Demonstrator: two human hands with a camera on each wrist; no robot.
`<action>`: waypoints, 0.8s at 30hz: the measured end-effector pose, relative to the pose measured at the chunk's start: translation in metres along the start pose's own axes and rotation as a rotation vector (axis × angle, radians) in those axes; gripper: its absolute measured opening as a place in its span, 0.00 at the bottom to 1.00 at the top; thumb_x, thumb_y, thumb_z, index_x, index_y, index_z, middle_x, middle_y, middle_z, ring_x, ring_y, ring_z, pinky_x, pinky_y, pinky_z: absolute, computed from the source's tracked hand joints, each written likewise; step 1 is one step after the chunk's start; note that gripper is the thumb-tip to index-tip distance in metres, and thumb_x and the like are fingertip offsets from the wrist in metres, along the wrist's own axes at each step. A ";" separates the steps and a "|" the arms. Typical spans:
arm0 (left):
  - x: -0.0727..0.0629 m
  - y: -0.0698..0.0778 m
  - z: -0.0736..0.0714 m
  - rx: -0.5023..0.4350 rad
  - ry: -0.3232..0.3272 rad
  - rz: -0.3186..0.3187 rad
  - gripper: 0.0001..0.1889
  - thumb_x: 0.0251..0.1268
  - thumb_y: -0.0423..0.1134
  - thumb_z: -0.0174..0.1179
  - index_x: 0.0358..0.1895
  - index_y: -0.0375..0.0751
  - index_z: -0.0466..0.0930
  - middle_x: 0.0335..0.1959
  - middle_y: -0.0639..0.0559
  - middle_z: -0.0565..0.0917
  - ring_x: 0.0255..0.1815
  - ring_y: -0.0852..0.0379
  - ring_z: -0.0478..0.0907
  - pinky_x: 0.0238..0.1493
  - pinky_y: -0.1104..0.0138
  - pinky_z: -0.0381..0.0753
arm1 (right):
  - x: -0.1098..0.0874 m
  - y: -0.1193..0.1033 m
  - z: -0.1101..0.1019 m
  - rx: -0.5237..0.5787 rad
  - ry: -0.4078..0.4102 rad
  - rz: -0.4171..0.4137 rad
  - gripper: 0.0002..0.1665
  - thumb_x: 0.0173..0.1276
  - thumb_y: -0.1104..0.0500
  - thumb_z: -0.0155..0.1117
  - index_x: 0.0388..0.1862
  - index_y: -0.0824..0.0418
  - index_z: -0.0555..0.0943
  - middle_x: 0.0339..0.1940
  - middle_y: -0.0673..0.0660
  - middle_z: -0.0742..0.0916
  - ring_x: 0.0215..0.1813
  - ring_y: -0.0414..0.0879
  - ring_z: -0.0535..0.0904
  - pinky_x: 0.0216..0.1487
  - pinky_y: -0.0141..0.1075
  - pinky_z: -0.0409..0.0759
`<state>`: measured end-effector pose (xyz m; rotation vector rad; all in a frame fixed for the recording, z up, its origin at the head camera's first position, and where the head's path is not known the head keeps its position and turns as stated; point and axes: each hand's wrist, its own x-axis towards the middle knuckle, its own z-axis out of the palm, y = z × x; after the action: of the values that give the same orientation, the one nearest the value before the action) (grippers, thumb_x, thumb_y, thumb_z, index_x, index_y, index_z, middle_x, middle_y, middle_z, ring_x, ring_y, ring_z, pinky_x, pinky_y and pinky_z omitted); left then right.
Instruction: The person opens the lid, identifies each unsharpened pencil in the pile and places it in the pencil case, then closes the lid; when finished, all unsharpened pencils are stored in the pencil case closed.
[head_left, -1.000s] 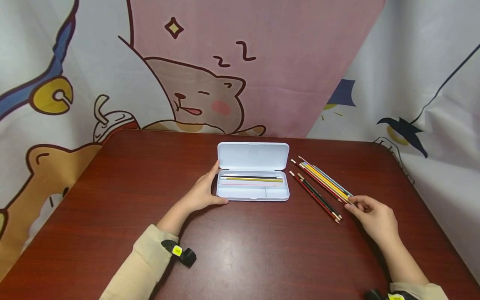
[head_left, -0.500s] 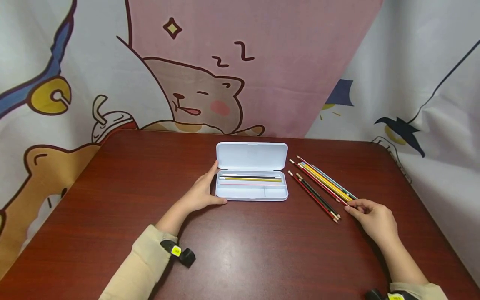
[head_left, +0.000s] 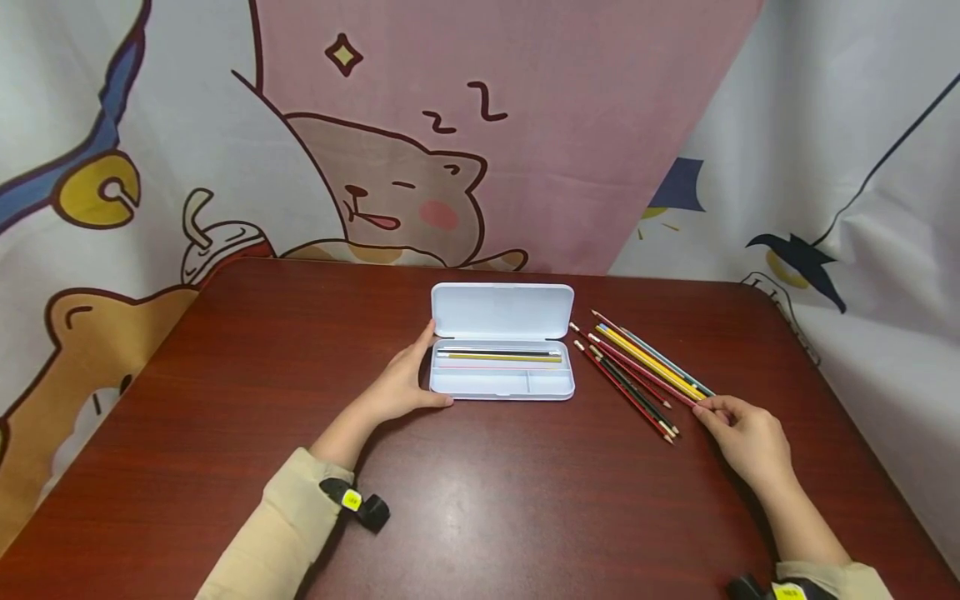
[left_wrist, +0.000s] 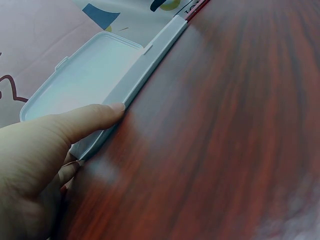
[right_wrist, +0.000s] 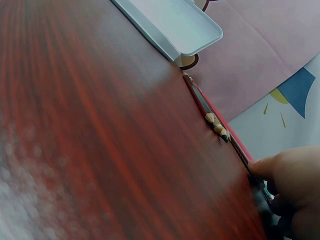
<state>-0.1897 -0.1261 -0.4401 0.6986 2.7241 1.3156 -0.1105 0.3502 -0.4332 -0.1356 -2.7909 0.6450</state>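
A white pencil case (head_left: pixel 480 385) lies with its lid (head_left: pixel 502 310) raised, several pencils (head_left: pixel 498 357) in its rear compartment. My left hand (head_left: pixel 401 383) grips its left end, thumb along the front edge and fingers round the side. To the right of the case, several pencils lie slanting on the table. My right hand (head_left: pixel 750 437) pinches the near end of a red pencil (head_left: pixel 637 363); yellow pencils (head_left: pixel 652 364) and a blue-grey pencil (head_left: pixel 667 360) lie close against it. Its curled fingers hide the pencil ends. Black and red pencils (head_left: pixel 630 396) form a second group nearer the case.
The brown wooden table (head_left: pixel 480 500) reaches back to a cartoon-printed cloth (head_left: pixel 570 125). Its right edge (head_left: pixel 862 433) runs just beyond my right hand. Each wrist carries a black strapped camera (head_left: pixel 367 510).
A red pencil has come away from the yellow bundle and now lies further left, against the black and red group. My right hand stays at the pencil ends; the left hand keeps its hold.
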 end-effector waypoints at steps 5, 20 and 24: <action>0.000 0.000 0.000 0.001 -0.001 0.000 0.65 0.39 0.38 0.80 0.77 0.38 0.38 0.66 0.40 0.69 0.67 0.47 0.63 0.67 0.52 0.56 | 0.000 0.000 0.000 0.014 0.030 -0.011 0.13 0.69 0.54 0.62 0.38 0.63 0.83 0.19 0.51 0.73 0.21 0.43 0.64 0.21 0.36 0.59; 0.000 -0.001 0.000 0.010 -0.001 0.001 0.66 0.38 0.38 0.80 0.77 0.39 0.38 0.65 0.41 0.70 0.67 0.48 0.63 0.67 0.53 0.56 | 0.001 -0.015 0.003 0.105 0.151 -0.145 0.05 0.64 0.60 0.67 0.35 0.62 0.83 0.17 0.49 0.68 0.18 0.37 0.58 0.18 0.33 0.54; 0.001 0.000 0.000 0.010 -0.002 0.009 0.66 0.38 0.38 0.80 0.77 0.38 0.38 0.65 0.41 0.70 0.66 0.48 0.63 0.67 0.53 0.56 | 0.003 -0.024 0.009 0.131 0.166 -0.201 0.03 0.62 0.62 0.69 0.33 0.61 0.83 0.16 0.47 0.66 0.17 0.36 0.57 0.18 0.33 0.53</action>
<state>-0.1904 -0.1262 -0.4404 0.7131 2.7307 1.3030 -0.1167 0.3251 -0.4300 0.1112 -2.5525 0.7277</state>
